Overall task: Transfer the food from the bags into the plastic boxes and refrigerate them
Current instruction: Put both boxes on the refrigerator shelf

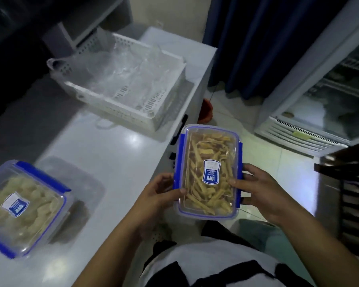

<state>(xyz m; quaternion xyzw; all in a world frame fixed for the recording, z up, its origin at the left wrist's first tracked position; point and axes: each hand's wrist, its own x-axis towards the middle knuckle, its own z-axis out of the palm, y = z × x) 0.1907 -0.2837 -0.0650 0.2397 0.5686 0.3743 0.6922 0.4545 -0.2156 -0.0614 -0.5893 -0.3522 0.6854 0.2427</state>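
My left hand (162,193) and right hand (257,189) hold the shut box of yellow strips (208,175) between them, past the desk (116,150) edge. I should keep it flat while carrying it to the fridge (311,112) ahead on my right.

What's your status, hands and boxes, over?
Both hands, left hand and right hand, grip the lidded box of strips, off the counter. Second filled box on the counter. Fridge open, path clear.

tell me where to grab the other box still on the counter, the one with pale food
Take the pale-food box by its two long sides under the lid rim, coming from above. It lies flat on the white counter, lid on, with blue clips along the edges, so the sides look free.
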